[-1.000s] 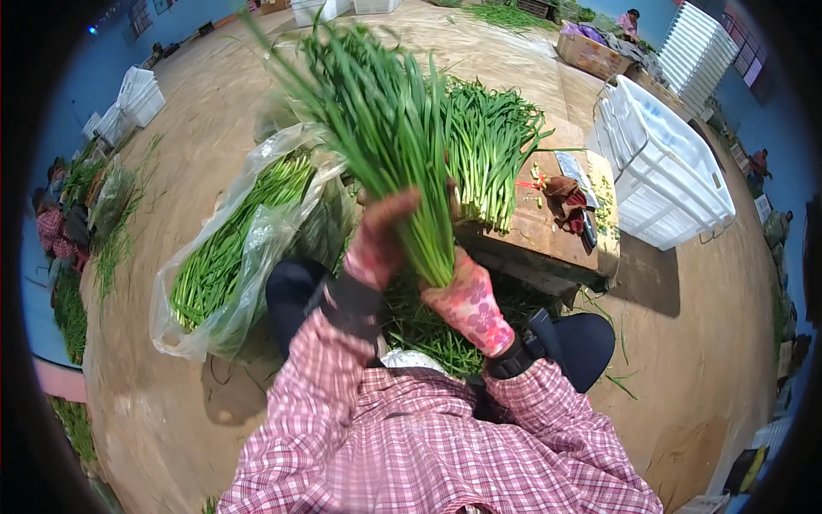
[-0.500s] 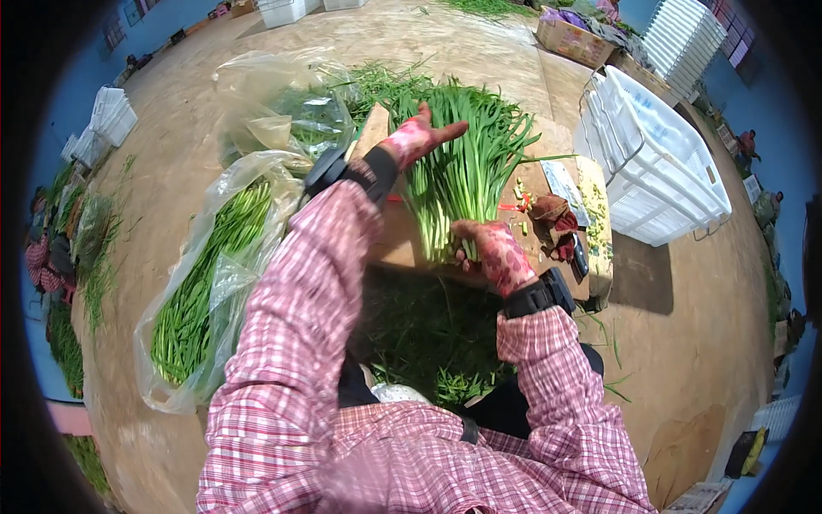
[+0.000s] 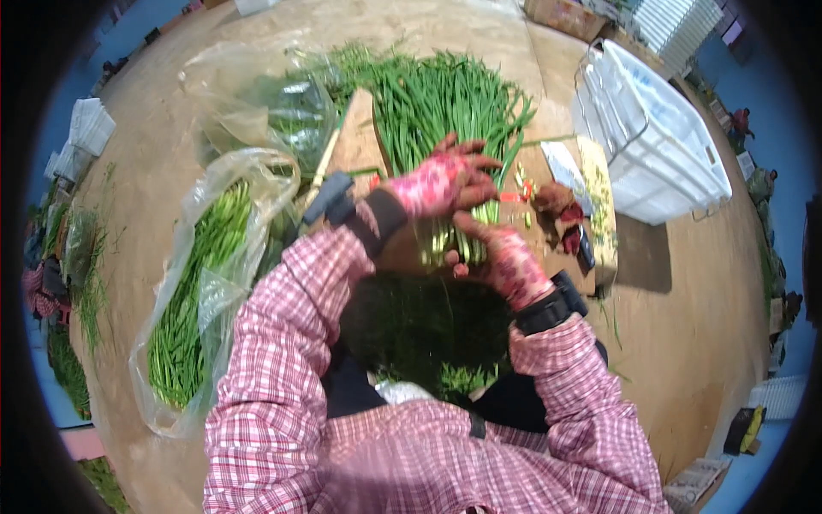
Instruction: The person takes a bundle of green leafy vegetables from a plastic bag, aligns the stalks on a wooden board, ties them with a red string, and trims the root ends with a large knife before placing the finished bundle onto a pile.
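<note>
A large bunch of garlic chives (image 3: 454, 94) lies on the low board in front of me, leaves pointing away and pale stalk ends toward me. My left hand (image 3: 441, 182), in a pink patterned glove, lies across the stalks with its fingers spread. Just below it, my right hand (image 3: 514, 264), gloved alike, is closed round the stalk ends, thumb on top and fingertips showing underneath. Its palm side is hidden. To the right of the stalks lie a crumpled dark red cloth (image 3: 561, 214) and a wide metal blade (image 3: 561, 164).
An open clear plastic bag (image 3: 287, 171) with more garlic chives (image 3: 201, 300) lies left of the board (image 3: 364, 128). Another filled plastic bag (image 3: 257, 94) stands behind it. White plastic crates (image 3: 651, 146) stand close on the right. A dark hollow with green scraps (image 3: 467, 377) lies below the board.
My left hand has come down from above the leaves onto the stalks, moving nearer to me. My right hand stays at the stalk ends. The whole view has shifted slightly.
</note>
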`<state>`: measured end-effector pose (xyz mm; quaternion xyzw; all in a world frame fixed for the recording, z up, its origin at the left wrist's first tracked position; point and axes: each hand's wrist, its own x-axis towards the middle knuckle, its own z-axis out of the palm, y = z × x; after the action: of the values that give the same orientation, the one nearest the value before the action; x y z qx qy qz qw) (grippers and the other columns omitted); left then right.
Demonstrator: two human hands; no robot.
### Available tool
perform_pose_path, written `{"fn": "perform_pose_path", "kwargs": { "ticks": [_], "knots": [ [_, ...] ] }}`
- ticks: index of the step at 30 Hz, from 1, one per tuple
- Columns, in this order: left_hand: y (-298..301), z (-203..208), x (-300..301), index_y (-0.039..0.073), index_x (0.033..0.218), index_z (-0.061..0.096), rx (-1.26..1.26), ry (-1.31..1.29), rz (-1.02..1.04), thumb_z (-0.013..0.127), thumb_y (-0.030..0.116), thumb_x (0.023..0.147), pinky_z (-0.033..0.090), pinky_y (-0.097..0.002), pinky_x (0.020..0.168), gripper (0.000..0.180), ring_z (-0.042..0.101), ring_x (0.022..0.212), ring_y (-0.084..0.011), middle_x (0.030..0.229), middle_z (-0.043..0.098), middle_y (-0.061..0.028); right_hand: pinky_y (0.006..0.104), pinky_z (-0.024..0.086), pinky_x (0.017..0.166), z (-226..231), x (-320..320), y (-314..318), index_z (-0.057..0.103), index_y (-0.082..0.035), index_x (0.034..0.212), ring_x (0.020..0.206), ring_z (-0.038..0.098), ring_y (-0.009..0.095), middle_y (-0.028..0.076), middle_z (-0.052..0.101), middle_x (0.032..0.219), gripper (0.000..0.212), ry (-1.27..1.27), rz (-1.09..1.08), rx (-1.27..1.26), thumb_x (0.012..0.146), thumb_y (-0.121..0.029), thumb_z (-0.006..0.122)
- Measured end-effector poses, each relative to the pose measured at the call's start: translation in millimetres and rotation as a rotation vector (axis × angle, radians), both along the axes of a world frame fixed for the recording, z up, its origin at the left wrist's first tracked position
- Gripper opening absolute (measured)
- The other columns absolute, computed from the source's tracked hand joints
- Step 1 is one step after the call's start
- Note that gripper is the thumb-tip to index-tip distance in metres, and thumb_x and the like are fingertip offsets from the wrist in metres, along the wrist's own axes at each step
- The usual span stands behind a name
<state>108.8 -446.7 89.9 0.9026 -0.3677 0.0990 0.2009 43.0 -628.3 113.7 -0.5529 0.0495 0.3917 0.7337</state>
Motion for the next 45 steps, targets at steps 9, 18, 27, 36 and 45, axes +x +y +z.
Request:
{"fn": "perform_pose_path", "kwargs": {
  "ticks": [9,18,27,36,45],
  "knots": [
    [-17,-8,11,0.023,0.107,0.067,0.047,-0.079,-0.029,0.046,0.042,0.093,0.012,-0.0515,0.111,0.032,0.030,0.134,-0.0294,0.132,0.050,-0.0034,0.0299,0.050,0.077,16,-32,-9,0.063,0.002,0.106,0.084,0.064,0.018,0.009,0.068,0.093,0.028,-0.596,0.567,-0.455,0.092,-0.022,0.056],
    [-4,-7,17,0.026,0.108,0.066,-0.017,-0.064,0.002,0.049,0.042,0.092,0.014,-0.0532,0.110,0.029,0.033,0.132,-0.0316,0.131,0.051,-0.0042,0.0249,0.048,0.059,12,-20,-31,0.063,0.000,0.094,0.060,0.057,0.010,0.004,0.062,0.068,0.024,-0.497,0.430,-0.193,0.090,-0.024,0.061],
    [-6,-4,9,0.023,0.101,0.070,-0.008,-0.018,0.051,0.053,0.038,0.090,0.014,-0.0522,0.111,0.025,0.032,0.133,-0.0306,0.128,0.053,-0.0039,0.0427,0.050,0.059,-45,89,-54,0.061,-0.002,0.087,0.071,0.064,0.034,0.017,0.063,0.072,0.026,-1.410,-0.161,-1.350,0.083,-0.028,0.064],
    [-2,-11,11,0.024,0.105,0.068,-0.025,-0.038,0.039,0.053,0.037,0.089,0.015,-0.0532,0.111,0.025,0.032,0.133,-0.0317,0.131,0.051,-0.0046,0.0420,0.051,0.068,-52,106,-55,0.069,-0.007,0.090,0.079,0.066,0.032,0.015,0.068,0.084,0.017,-1.340,-0.139,-1.345,0.082,-0.018,0.060],
    [21,8,9,0.015,0.136,0.043,-0.236,0.050,0.121,0.042,0.053,0.092,0.009,-0.0496,0.115,0.058,0.019,0.140,-0.0287,0.148,0.030,-0.0070,0.0252,0.052,0.069,-43,77,-22,0.064,0.002,0.107,0.076,0.063,0.013,0.007,0.067,0.088,0.021,-0.840,-0.349,-0.074,0.089,-0.008,0.060]
  ]
}}
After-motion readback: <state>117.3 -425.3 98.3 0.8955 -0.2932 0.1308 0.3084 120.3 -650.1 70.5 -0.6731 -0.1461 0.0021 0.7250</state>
